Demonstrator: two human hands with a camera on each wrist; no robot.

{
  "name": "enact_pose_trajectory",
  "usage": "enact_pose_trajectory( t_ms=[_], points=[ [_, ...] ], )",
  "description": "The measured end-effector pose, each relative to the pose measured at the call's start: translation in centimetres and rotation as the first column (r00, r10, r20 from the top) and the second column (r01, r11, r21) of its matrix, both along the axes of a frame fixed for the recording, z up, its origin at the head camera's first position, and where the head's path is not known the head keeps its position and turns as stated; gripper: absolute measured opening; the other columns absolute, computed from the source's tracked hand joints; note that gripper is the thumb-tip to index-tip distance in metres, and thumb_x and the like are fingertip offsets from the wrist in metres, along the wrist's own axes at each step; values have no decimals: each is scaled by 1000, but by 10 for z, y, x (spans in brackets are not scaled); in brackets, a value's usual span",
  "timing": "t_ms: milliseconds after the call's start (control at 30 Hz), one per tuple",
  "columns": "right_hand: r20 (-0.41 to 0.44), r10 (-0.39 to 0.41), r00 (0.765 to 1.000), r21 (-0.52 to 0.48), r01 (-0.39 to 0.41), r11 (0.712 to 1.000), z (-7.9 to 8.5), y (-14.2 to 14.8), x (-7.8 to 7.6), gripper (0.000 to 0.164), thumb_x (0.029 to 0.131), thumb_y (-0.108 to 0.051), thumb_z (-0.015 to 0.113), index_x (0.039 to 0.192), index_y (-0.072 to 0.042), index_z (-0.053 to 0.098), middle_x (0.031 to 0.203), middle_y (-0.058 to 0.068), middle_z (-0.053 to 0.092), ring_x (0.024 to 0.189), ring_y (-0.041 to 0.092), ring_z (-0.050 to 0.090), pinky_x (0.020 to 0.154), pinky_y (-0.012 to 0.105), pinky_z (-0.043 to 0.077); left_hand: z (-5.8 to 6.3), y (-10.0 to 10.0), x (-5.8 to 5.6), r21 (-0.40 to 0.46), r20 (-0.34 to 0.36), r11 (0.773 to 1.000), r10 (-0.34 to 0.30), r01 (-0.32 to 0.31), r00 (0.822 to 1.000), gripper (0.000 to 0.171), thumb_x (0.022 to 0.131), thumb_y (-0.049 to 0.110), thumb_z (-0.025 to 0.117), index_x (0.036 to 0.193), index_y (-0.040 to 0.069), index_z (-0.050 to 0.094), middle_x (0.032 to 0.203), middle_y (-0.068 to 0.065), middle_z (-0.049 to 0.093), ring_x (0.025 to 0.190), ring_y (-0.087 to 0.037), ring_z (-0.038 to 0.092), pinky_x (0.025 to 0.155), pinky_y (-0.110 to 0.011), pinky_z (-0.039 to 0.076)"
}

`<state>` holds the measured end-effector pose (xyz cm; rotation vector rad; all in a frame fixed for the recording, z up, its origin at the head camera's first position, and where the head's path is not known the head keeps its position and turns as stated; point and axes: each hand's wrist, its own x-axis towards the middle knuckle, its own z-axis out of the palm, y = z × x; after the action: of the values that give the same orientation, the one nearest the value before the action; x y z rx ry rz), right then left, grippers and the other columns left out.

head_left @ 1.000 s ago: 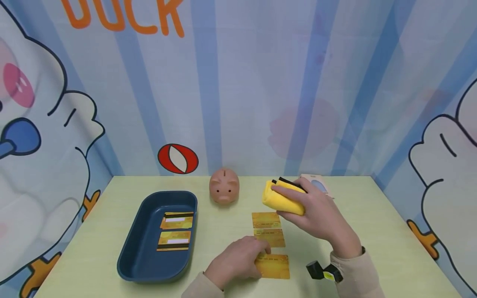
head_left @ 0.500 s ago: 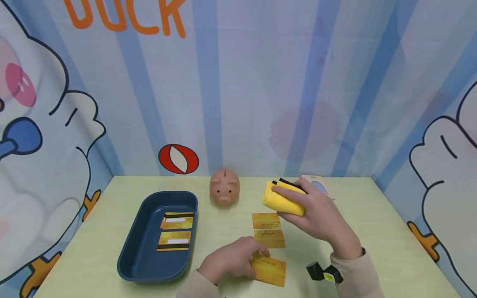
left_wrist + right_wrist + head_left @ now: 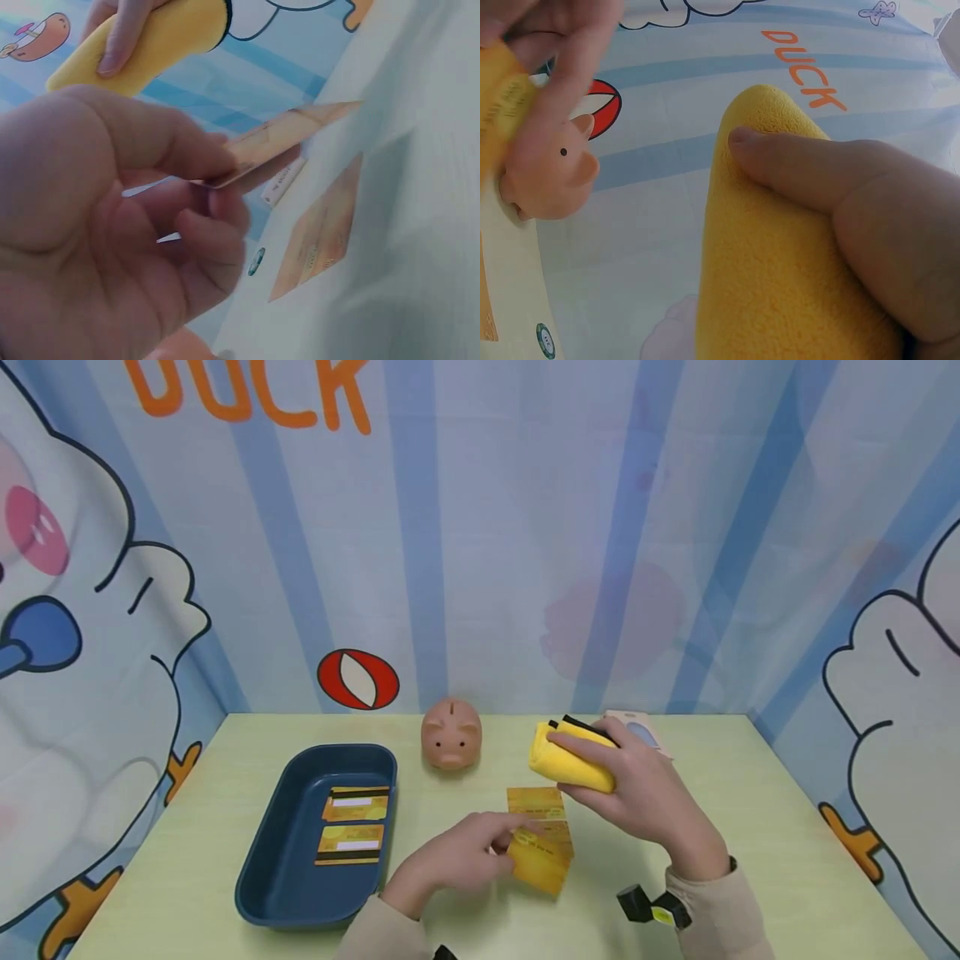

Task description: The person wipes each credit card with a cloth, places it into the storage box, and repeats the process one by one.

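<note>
Behind the pale table (image 3: 795, 843) hangs a striped curtain (image 3: 495, 527). One gold card (image 3: 542, 864) is tilted above the tabletop, pinched between thumb and fingers of the left hand (image 3: 461, 856); a light grip near its edge should avoid bending it or brushing the two flat cards (image 3: 536, 802). Nearby, the right hand (image 3: 637, 785) grips a folded yellow cloth (image 3: 570, 764). Farther out sit a piggy bank (image 3: 451, 737) and a blue tray (image 3: 281, 885) holding two striped cards (image 3: 351, 845).

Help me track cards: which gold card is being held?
The gold card the left hand pinches, tilted above the table; the others lie in the blue tray or on the table.
</note>
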<state>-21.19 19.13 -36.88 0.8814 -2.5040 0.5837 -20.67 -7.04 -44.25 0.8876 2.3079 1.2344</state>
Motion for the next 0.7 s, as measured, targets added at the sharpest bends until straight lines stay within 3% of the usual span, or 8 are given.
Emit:
enact_pose_trajectory(
  t_ms=[133, 200, 333, 467, 600, 700],
  points=[
    [-15, 5, 1000, -10, -5, 1000, 0, -2, 0, 63, 85, -31, 90, 144, -36, 66, 117, 5, 59, 84, 16, 53, 68, 33, 50, 6, -6, -3, 165, 69, 979, 108, -118, 992, 51, 97, -5, 56, 146, 10, 60, 111, -2, 75, 87, -13, 65, 72, -24, 49],
    [-24, 20, 1000, -21, -21, 1000, -1, -4, 0, 64, 85, -30, 90, 143, -35, 66, 119, 5, 60, 87, 16, 55, 69, 35, 52, 8, -9, -4, 253, 142, 953, 132, -165, 981, 51, 100, -4, 55, 150, 8, 54, 122, -11, 75, 98, -24, 71, 76, -27, 56],
    [-54, 67, 996, -28, -68, 997, -3, -13, 1, 63, 85, -29, 90, 143, -33, 67, 121, 7, 61, 92, 17, 59, 72, 37, 57, 11, -16, -5, 374, 261, 899, 131, -225, 956, 55, 102, -3, 54, 155, 9, 48, 128, -19, 71, 102, -42, 74, 78, -37, 64],
    [-72, 138, 988, -18, -139, 990, -6, -28, 3, 63, 85, -32, 90, 143, -33, 66, 121, 9, 61, 94, 18, 61, 74, 37, 59, 12, -20, -5, 457, 301, 862, 81, -218, 950, 57, 102, -1, 61, 156, 11, 46, 131, -21, 69, 100, -39, 76, 82, -43, 65],
    [-69, 208, 976, 7, -208, 978, -11, -40, 6, 63, 86, -36, 88, 144, -34, 65, 122, 9, 60, 93, 17, 62, 73, 34, 59, 12, -22, -5, 498, 277, 848, 44, -183, 960, 57, 100, -2, 66, 153, 9, 48, 132, -20, 67, 102, -34, 75, 87, -42, 63],
    [-63, 229, 971, 39, -227, 973, -15, -46, 7, 63, 86, -38, 88, 144, -35, 65, 120, 8, 60, 92, 17, 61, 71, 32, 57, 14, -22, -3, 512, 272, 837, 58, -195, 961, 59, 96, -8, 68, 150, 6, 49, 133, -19, 65, 107, -30, 73, 89, -42, 63]
  ],
)
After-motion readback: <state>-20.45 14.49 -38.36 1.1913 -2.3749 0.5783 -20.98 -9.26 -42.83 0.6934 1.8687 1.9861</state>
